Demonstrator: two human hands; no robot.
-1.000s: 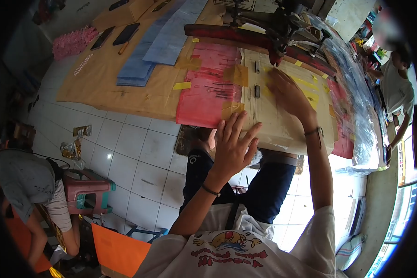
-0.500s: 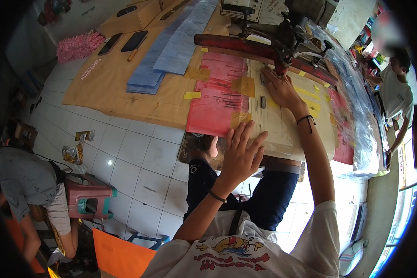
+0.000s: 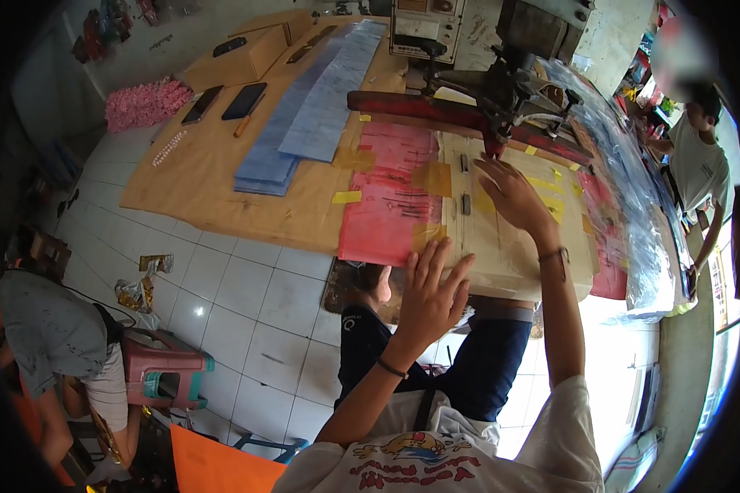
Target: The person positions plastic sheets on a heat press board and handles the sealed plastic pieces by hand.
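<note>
My left hand (image 3: 437,287) has its fingers spread at the front edge of the work surface, fingertips over the edge of a pale plastic-covered board (image 3: 485,259) and near the red sheet (image 3: 386,197). My right hand (image 3: 516,195) reaches over that board with fingers stretched out, just below the dark red bar (image 3: 419,108) of a press machine. Neither hand holds anything. Left of my right fingertips are two small grey metal blocks, the upper block (image 3: 464,163) and the lower block (image 3: 466,204). Yellow tape strips (image 3: 347,197) lie on the sheets.
Blue translucent sheets (image 3: 312,123) lie stacked at the left, beyond them two phones (image 3: 244,101) and a cardboard box (image 3: 237,57). Clear plastic (image 3: 625,214) covers the right side. One person (image 3: 699,164) stands at right; another (image 3: 57,329) bends by a stool (image 3: 160,370).
My right hand has moved right and off the upper metal block, which now shows fully. My left hand stays at the front edge. The whole view has shifted slightly.
</note>
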